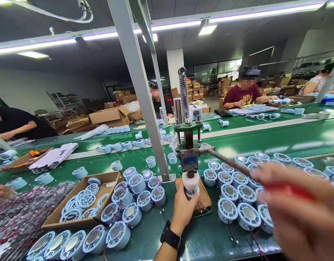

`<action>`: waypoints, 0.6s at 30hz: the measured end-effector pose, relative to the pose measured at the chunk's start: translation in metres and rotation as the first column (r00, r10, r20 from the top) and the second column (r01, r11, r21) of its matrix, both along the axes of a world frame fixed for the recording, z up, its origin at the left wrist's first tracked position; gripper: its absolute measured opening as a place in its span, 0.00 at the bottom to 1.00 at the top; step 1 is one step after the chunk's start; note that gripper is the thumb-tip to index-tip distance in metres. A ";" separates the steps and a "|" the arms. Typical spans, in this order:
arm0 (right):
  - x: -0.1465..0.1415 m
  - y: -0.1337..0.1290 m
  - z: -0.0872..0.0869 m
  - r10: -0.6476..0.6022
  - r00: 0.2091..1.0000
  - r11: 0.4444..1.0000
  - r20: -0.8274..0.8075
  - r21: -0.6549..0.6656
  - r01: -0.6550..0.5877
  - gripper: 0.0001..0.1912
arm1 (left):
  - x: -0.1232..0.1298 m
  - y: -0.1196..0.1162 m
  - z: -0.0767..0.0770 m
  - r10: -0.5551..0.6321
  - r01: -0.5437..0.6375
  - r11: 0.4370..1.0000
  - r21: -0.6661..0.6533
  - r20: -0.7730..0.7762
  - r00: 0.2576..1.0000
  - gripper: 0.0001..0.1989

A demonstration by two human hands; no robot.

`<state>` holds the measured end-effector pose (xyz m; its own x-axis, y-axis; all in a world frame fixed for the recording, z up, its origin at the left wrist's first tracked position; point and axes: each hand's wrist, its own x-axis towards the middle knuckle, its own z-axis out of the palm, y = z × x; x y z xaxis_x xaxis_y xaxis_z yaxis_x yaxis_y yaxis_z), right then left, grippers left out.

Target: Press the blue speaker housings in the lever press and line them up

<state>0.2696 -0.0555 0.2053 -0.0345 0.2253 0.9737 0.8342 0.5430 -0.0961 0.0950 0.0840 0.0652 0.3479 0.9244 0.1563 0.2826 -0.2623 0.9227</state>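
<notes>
My left hand [183, 206], with a black watch on its wrist, is closed round a part at the base of the hand press [189, 159], right under its white pressing head [190, 181]. Most of that part is hidden by the fingers and the head. My right hand [289, 199], blurred and close to the camera, grips the red end of the press lever [229, 159], which runs out to the right. Light blue round housings [227, 209] with silver discs and thin wires stand in rows to the right of the press, and more [118, 235] stand to its left.
A cardboard tray [55, 217] of blue rings lies left, beside a heap of wired parts [28, 210]. A grey post [142, 90] rises behind the housings. The green conveyor [237, 141] carries blue pieces. Several people sit beyond it; another person's hand [1, 193] shows at the left edge.
</notes>
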 end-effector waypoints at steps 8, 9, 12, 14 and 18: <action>0.005 0.149 0.082 0.231 0.901 0.970 -0.368 0.014 -0.243 0.20 | -0.073 -0.036 0.016 0.117 -0.112 0.992 0.051 -0.120 0.986 0.25; -0.005 0.145 0.054 0.232 0.877 0.970 -0.422 0.029 -0.243 0.23 | -0.097 -0.035 0.026 0.178 -0.164 0.981 0.106 -0.143 0.973 0.23; -0.040 0.119 -0.054 0.185 0.766 0.973 -0.615 0.003 -0.233 0.33 | -0.185 -0.010 0.065 0.471 -0.377 0.861 0.341 -0.255 0.845 0.22; -0.062 0.104 -0.118 0.076 0.710 0.948 -0.700 -0.169 -0.269 0.39 | -0.244 0.022 0.090 0.630 -0.492 0.771 0.404 -0.371 0.682 0.23; -0.088 0.105 -0.175 -0.111 0.670 0.751 -0.734 -0.504 -0.427 0.41 | -0.318 0.083 0.114 0.554 -0.465 0.829 0.311 -0.570 0.608 0.12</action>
<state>0.1813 0.0495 0.0301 0.4716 0.8070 0.3555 0.2685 0.2526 -0.9296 -0.2231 0.1666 0.1795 -0.1174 0.9711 0.2078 0.8880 0.0089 0.4598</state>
